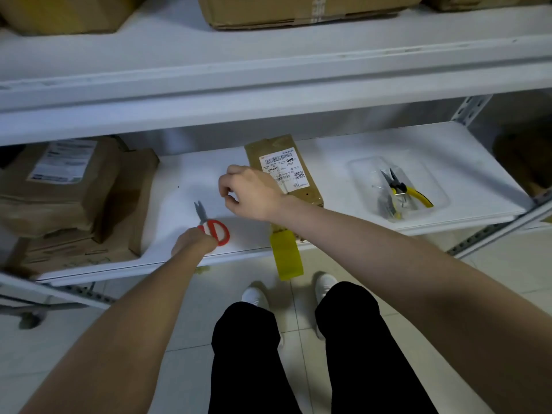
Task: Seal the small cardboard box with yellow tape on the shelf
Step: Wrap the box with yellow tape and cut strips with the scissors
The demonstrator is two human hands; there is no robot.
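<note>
The small cardboard box [301, 186] lies flat on the white lower shelf [343, 150], with a white shipping label on top. A strip of yellow tape [286, 258] sticks to its near end and hangs down over the shelf's front edge. My right hand [251, 192] hovers at the box's left side with its fingers curled and nothing visible in them. Red-handled scissors [213, 227] lie on the shelf left of the box, blades pointing away. My left hand [194, 242] grips their handle near the shelf edge.
Brown wrapped parcels [68, 192] fill the shelf's left end. A clear plastic tray [400, 189] with yellow-handled pliers and small parts sits to the right. More cardboard boxes [298, 10] stand on the shelf above. My legs and white shoes are on the tiled floor below.
</note>
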